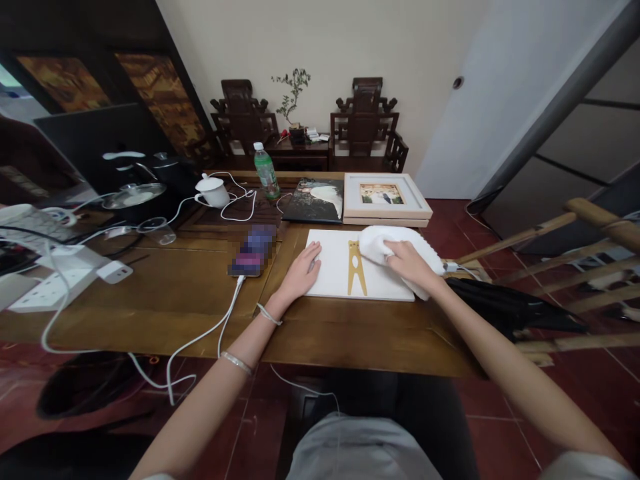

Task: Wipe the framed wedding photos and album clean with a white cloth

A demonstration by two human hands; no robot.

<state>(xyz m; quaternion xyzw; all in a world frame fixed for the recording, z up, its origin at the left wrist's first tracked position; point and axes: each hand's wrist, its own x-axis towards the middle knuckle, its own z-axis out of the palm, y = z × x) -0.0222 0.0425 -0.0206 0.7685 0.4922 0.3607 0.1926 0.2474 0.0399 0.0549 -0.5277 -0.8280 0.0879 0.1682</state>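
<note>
White cloth (420,248), thick and soft-looking, is bunched under the person's right hand (409,261), the fingers closed over a fold of it so that it is pinched between them and the thumb, as far as I can see from here. It covers the right part of a flat white board (330,270) and hangs over that side's edge. The board lies face up on the brown wooden table (380,340), close to the near edge, and beside the cloth it shows a gold long-legged figure (351,272) with a round-eared head and an oval gap in its body. The left hand (301,272) rests flat along the board's left edge, gripping nothing, its fingers extended and lying near one another with the thumb apart; two bracelets (271,315) circle that arm. Just beyond the board sit a dark panel (307,203) with a pale bird on it and, right next to it, a light wooden picture frame (420,208) stacked on another. To the person's left a phone (253,250) lies with a white cable (227,313) plugged into its near end. Farther over I make out a green-labelled bottle (267,173), a white lidded cup (214,192), a clear plastic cup (159,231), a dark pot (137,208) under a glass lid and a white power strip (47,283). Against the wall stand two dark carved chairs (367,123), with a small potted tree (297,135) between them.
</note>
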